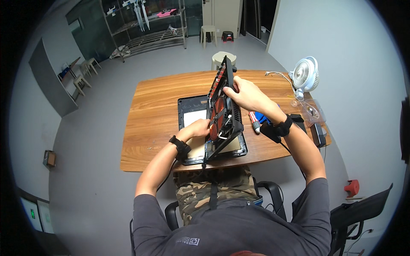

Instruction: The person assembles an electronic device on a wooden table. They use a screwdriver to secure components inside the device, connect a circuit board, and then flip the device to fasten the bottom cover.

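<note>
white desk fan (305, 75), wooden table (158, 106), beige stool (220, 59), metal shelving (145, 25), red object on the floor (352, 187)

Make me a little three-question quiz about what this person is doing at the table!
1. True or false: the opened laptop part is lying flat on the wooden table.
2. Which hand grips the top edge of the tilted part? A) left hand B) right hand C) neither
3. Fill in the word: the white thing standing at the far right corner of the table is a small ____.

Key:
1. False. It is tipped up on edge above the black base tray.
2. B. The left hand touches its lower inner side.
3. Fan.
</note>
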Tool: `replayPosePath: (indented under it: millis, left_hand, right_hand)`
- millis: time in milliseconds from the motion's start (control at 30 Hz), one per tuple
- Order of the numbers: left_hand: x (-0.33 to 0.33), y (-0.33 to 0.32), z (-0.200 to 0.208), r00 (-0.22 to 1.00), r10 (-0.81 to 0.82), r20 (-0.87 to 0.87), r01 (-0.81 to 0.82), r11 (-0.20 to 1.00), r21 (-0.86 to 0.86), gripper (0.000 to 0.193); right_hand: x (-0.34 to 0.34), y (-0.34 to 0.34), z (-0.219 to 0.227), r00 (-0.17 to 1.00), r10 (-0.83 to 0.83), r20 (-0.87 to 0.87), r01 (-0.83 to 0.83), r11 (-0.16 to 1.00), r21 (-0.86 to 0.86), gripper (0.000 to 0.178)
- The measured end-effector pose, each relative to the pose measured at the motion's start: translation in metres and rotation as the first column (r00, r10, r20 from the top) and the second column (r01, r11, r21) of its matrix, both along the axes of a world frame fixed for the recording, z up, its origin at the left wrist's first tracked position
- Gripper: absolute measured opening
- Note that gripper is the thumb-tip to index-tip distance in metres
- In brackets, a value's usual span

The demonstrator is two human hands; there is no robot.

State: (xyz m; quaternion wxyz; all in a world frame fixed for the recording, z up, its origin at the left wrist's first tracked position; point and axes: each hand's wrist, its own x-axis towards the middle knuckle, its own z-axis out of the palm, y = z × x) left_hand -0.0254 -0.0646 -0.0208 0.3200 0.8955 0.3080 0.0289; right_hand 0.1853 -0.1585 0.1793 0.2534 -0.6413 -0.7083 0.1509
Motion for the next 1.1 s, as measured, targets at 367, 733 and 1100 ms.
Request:
replayPosePath:
  millis: [367,733,1100]
  left_hand:
    - [-0.012,0.003,-0.024,0.960,-0.024,0.278,0.068,0.986,-0.150,0.034]
    - [-0.081,0.060,-0.003,0.883,0.201,0.425,-0.158,0.978,-0.136,0.027]
    - [-0.087,-0.019,0.172,0.718,0.447,0.534,-0.168,0.855,-0.490,0.031]
  right_hand:
    - [-0.036,0.022,0.006,0.999,0.035,-0.005,-0.035,0.999,0.001,0.070]
    - [-0.101,0.039,0.004,0.997,-0.011,0.077,0.006,0.998,0.060,0.073]
    - [-0.099,0.046,-0.008,0.996,0.086,0.018,-0.087,0.993,0.077,0.071]
